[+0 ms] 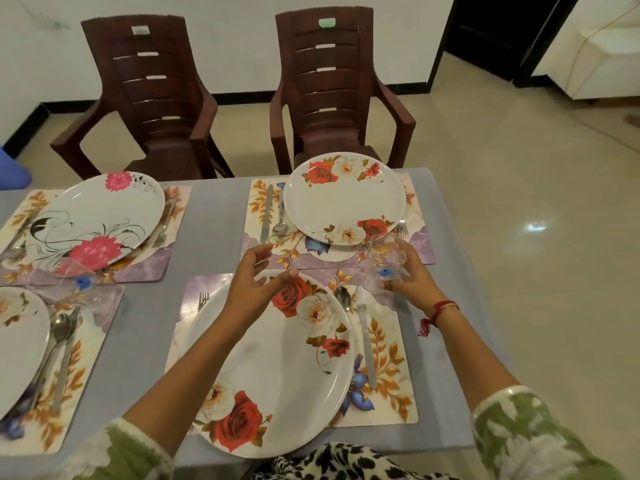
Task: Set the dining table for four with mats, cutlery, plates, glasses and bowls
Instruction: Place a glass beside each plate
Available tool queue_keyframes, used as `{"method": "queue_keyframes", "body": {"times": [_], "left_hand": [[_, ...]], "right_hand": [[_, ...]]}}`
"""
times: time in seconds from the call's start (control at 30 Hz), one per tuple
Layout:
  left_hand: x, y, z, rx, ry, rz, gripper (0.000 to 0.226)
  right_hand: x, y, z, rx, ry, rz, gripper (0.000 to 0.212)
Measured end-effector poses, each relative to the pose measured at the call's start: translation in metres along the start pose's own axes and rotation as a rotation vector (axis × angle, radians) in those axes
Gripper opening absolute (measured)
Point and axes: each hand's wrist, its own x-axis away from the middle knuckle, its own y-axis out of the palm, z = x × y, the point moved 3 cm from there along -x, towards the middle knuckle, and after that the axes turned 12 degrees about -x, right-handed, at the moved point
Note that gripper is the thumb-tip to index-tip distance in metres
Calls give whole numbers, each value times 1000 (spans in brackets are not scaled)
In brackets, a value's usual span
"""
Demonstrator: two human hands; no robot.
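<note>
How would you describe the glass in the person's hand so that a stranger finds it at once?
On the grey table, look at the far placemat on the right side, under the rose plate. At its near right corner is a clear glass with a blue mark. Unlike the similar glass at the left, the right hand grips it.

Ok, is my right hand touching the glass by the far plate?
Touching. The head view shows the right hand curled round the lower part of the glass, with no gap between them.
</note>
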Motion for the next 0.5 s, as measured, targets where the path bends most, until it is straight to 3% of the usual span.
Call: {"method": "queue_keyframes", "body": {"times": [0.1,0.2,0.33,0.5], "left_hand": [[6,-7,-2,9,5,50,68],[17,-18,-6,10,4,142,54],[37,-41,-20,59,-5,257,41],[72,-90,-52,138,-14,426,31]], "right_hand": [[23,-2,-6,-14,-108,221,93],[63,21,-25,-110,-293,395,62],[88,83,-43,-151,-399,261,37],[90,163,-59,-136,-400,48,31]]}}
